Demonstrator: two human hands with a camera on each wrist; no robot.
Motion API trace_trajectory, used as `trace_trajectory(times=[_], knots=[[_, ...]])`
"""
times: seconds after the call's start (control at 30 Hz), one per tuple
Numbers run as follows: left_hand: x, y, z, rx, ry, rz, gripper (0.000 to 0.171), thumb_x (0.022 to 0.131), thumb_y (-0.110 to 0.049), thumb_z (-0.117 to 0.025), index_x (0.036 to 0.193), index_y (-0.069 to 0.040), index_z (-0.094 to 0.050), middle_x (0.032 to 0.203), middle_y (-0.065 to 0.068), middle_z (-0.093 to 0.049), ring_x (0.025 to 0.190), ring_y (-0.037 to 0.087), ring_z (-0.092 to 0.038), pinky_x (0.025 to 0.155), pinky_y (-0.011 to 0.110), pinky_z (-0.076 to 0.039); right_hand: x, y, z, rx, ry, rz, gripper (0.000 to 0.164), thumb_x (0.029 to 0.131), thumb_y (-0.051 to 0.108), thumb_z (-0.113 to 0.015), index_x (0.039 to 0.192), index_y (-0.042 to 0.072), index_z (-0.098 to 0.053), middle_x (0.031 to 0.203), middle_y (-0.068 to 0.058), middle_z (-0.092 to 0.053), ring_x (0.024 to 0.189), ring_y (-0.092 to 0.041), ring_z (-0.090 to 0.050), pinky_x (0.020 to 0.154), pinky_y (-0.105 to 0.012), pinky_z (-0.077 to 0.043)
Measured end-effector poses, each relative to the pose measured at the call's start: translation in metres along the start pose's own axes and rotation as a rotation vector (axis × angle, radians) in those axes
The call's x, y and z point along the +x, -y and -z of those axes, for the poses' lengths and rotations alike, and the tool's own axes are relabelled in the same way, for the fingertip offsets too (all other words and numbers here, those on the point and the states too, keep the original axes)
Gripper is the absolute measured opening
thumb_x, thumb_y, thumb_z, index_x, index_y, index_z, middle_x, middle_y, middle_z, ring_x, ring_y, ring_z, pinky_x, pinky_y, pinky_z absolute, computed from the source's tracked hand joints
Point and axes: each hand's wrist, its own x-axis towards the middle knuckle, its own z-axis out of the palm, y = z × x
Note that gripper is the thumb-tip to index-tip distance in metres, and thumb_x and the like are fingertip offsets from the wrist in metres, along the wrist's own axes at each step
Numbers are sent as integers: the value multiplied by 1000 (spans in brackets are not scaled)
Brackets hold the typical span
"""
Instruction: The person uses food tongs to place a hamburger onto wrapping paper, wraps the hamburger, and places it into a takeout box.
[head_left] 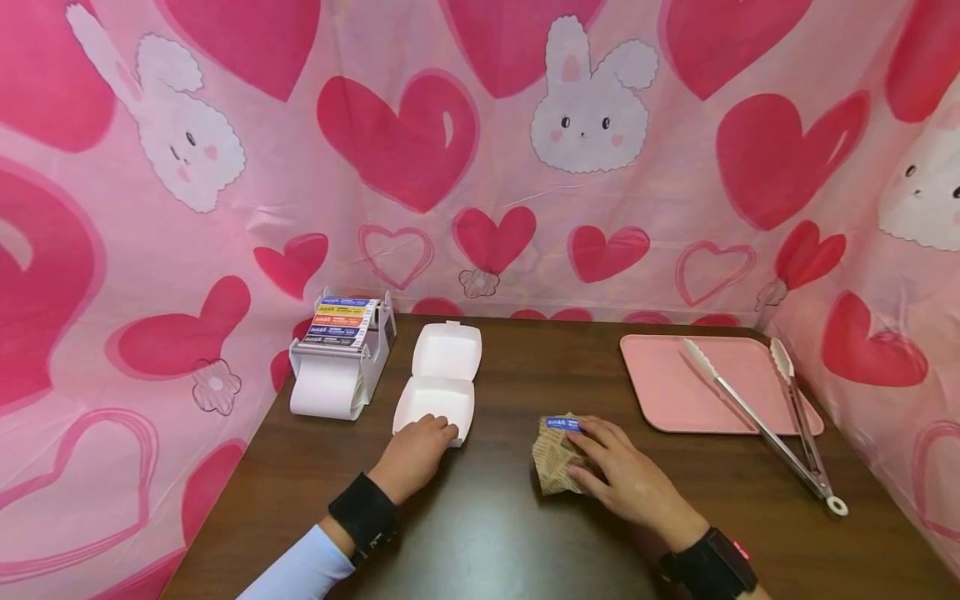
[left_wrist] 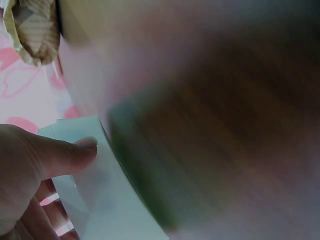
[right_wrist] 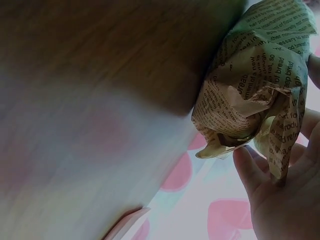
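Note:
A white clamshell takeout box [head_left: 444,353] stands open on the table, its lid tipped back. At its front edge is my left hand [head_left: 417,454]. In the left wrist view the thumb [left_wrist: 82,150] presses the box's outer wall [left_wrist: 102,192], with the other fingers on its far side. My right hand [head_left: 633,483] holds a food parcel wrapped in brown newsprint-patterned paper [head_left: 553,467] with a blue label [head_left: 562,423] on top. Thumb and fingers lie on different sides of it. In the right wrist view the wrap [right_wrist: 265,65] gapes in folds; its contents are mostly hidden.
A label dispenser [head_left: 341,354] with several coloured label rolls stands left of the box. On the right, metal tongs [head_left: 772,433] lie across a pink tray [head_left: 660,375], their handle end past its front edge. A heart-and-rabbit patterned curtain [head_left: 510,167] surrounds the brown table [head_left: 465,533].

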Motion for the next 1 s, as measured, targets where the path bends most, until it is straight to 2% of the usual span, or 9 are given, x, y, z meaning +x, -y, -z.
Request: trace_trajectory(times=[0.33,0.57,0.77,1.0], knots=[[6,-27,-4,26,5,-78,16,86,-1,-75,94,-14,-70,86,0,-66,79,19,-61,66,33,-53,-11,-4,5,5,40,-64,56,95,41,-69,141,11,-60,146,-12,-52,138,-34,-45,102,-50,-48],[13,-47,-4,18,25,-121,16,84,-2,-75,94,-14,-70,84,-1,-65,78,17,-61,66,31,-53,-20,-7,10,6,7,-66,55,94,38,-71,140,9,-61,144,-13,-53,136,-34,-46,99,-50,-50],[19,-64,-5,49,23,-160,15,85,-4,-75,93,-16,-70,85,-4,-66,79,15,-62,66,29,-52,-28,-10,13,-3,-32,-46,55,92,34,-75,139,8,-62,142,-13,-54,133,-32,-48,96,-50,-51],[24,-83,-7,66,28,-201,8,90,-12,-74,94,-18,-70,87,-6,-65,78,11,-60,64,26,-50,-35,-14,18,-6,-56,-26,55,90,32,-78,137,7,-63,140,-14,-55,131,-34,-49,96,-53,-50]])
